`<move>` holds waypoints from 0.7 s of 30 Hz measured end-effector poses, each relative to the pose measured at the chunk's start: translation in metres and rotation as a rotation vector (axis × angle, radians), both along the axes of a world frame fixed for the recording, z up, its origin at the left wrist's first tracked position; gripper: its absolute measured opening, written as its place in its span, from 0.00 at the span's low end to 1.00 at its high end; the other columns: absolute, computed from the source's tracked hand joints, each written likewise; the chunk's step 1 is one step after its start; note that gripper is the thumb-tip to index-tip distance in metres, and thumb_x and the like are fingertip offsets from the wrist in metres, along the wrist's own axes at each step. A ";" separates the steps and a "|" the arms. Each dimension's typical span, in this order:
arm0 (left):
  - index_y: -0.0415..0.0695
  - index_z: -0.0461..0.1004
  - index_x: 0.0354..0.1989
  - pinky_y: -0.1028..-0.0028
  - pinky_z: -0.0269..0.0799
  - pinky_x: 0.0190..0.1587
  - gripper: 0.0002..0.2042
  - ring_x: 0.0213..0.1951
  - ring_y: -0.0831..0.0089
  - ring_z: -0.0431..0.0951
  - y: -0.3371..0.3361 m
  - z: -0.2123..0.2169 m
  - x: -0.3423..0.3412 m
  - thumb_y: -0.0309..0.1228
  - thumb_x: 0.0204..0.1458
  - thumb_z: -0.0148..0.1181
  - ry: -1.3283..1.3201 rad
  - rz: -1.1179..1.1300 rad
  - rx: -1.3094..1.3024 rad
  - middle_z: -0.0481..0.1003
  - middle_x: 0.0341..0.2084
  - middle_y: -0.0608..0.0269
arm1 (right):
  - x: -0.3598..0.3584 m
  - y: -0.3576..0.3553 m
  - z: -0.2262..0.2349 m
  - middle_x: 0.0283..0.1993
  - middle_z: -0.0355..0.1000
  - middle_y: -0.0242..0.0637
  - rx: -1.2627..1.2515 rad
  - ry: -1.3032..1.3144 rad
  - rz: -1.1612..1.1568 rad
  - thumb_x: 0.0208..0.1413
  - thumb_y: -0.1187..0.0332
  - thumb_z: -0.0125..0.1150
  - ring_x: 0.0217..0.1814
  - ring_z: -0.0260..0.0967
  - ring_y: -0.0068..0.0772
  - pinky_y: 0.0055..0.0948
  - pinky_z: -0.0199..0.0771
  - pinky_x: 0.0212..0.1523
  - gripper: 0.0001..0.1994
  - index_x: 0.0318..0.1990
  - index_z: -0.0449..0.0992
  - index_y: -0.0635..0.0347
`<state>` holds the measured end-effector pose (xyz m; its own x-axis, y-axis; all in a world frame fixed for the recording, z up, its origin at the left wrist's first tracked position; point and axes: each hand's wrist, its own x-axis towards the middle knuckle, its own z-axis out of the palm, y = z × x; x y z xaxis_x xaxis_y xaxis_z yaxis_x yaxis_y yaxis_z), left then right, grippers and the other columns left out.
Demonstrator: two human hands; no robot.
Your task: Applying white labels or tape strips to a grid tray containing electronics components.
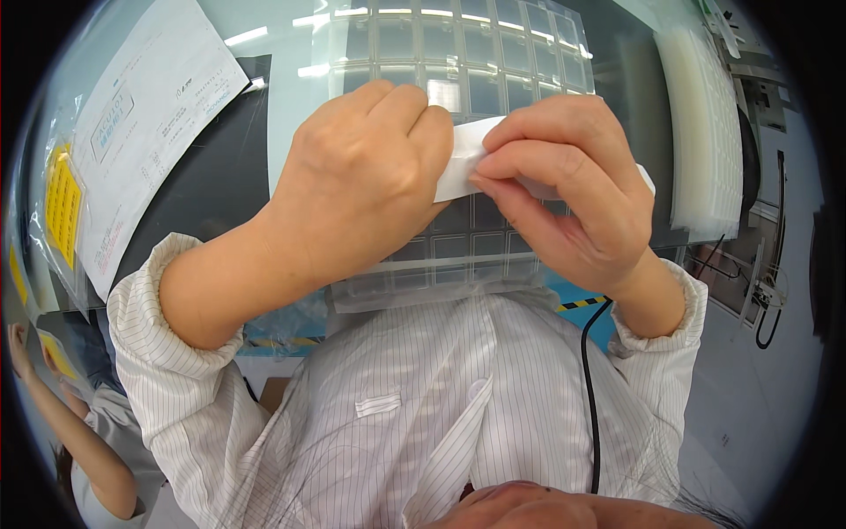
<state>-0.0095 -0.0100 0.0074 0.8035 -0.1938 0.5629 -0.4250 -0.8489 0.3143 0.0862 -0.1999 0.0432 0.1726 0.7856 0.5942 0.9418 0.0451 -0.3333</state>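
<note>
A white strip (458,167) is held between two bare hands over a clear tray (394,40), which lies on a worktop (293,97) and reaches toward its near edge. The strip's long axis runs left to right, roughly along that edge, rising slightly to the right. The left hand (366,163) is a closed fist at the strip's left end; its fingertips are hidden. The right hand (568,181) has thumb and forefinger pressed together on the strip, just beside the left knuckles, with no visible gap. Both hands touch it, so neither is nearer. White material also shows past the right hand, seemingly the same strip.
</note>
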 end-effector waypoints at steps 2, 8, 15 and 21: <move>0.42 0.68 0.22 0.67 0.71 0.30 0.10 0.28 0.63 0.73 -0.001 0.002 -0.002 0.26 0.37 0.65 0.004 -0.003 0.020 0.67 0.22 0.59 | -0.005 -0.003 0.006 0.42 0.76 0.42 -0.086 0.221 -0.010 0.41 0.83 0.73 0.41 0.72 0.36 0.30 0.72 0.40 0.12 0.34 0.79 0.64; 0.38 0.73 0.26 0.69 0.69 0.28 0.06 0.27 0.66 0.71 -0.007 -0.007 -0.003 0.26 0.41 0.61 -0.043 -0.042 0.044 0.65 0.22 0.61 | 0.016 -0.017 0.033 0.46 0.74 0.42 -0.268 0.821 0.106 0.54 0.75 0.67 0.46 0.68 0.30 0.26 0.66 0.49 0.05 0.36 0.77 0.65; 0.30 0.79 0.46 0.70 0.66 0.30 0.18 0.28 0.68 0.69 -0.017 0.000 -0.006 0.25 0.47 0.58 0.053 -0.197 0.110 0.65 0.24 0.63 | 0.047 -0.019 0.014 0.47 0.71 0.35 -0.463 0.634 -0.139 0.63 0.74 0.61 0.45 0.64 0.22 0.24 0.66 0.45 0.05 0.36 0.73 0.65; 0.34 0.75 0.60 0.66 0.67 0.33 0.33 0.31 0.63 0.70 -0.011 -0.003 -0.010 0.31 0.40 0.68 0.180 -0.204 0.106 0.66 0.28 0.59 | 0.048 -0.001 0.019 0.45 0.66 0.44 -0.623 0.744 -0.108 0.64 0.72 0.60 0.47 0.64 0.39 0.32 0.66 0.50 0.06 0.40 0.72 0.65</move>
